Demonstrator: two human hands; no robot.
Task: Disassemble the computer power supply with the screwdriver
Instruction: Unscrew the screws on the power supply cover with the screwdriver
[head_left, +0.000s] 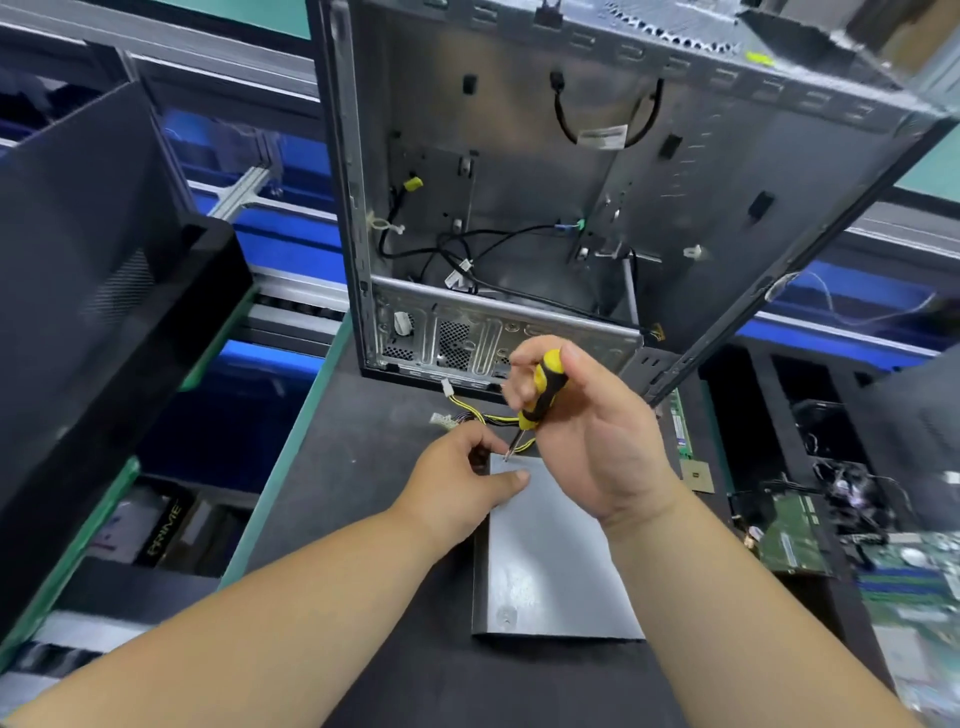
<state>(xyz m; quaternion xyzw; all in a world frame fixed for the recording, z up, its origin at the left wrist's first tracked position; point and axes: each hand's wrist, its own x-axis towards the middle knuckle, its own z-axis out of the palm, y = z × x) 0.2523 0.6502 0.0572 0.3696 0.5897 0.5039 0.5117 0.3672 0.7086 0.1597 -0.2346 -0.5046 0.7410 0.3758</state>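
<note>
Power supply (545, 561): a flat grey sheet-metal box, laid lengthwise on the dark tabletop (384, 415), near end toward the viewer. The top panel is plain and matte, with a small stamped mark seen near the near edge and a folded lip along the left side. A bundle of yellow and black wires (480, 415) with white plug connectors is seen leaving its far end, trailing toward the open case.

Screwdriver (540, 395): yellow and black handle, thin metal shaft, tilted with the tip down. The tip is set on the far left corner of the power supply's top panel.

Right hand (587, 431): the handle is gripped by curled fingers, thumb along its upper part.

Left hand (457, 483): the far left corner of the power supply is held, thumb pressed flat on the top panel just beside the screwdriver tip, the other fingers curled round the edge.

Computer case (571, 182): an open metal tower chassis, stood on the tabletop just beyond the power supply, interior facing the viewer. Loose black cables (467, 254), a yellow connector and white cable ties are seen inside; the perforated rear panel lies at the bottom edge.

Side panel (88, 270): a large black panel, leaned at the left.

Circuit boards (795, 540): green boards and tangled cables, piled at the right.
</note>
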